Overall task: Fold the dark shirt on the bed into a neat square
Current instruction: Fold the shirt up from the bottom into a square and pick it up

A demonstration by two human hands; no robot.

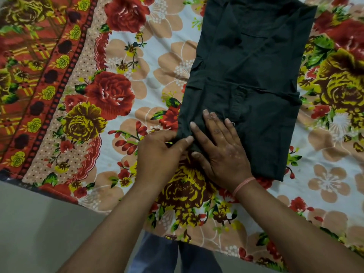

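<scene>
The dark shirt (254,75) lies on the bed as a long narrow rectangle, its sides folded in, running from the top edge of the view down to the near right. My left hand (159,152) pinches the shirt's near left corner between thumb and fingers. Flat on the cloth just right of that corner rests my right hand (218,146), fingers spread, pressing the fabric down. A pink band circles the right wrist.
The bed is covered by a floral sheet (110,91) with red and yellow roses and an orange patterned border on the left. Its near edge runs diagonally across the bottom; grey floor (39,229) and blue trouser legs (167,257) show below it.
</scene>
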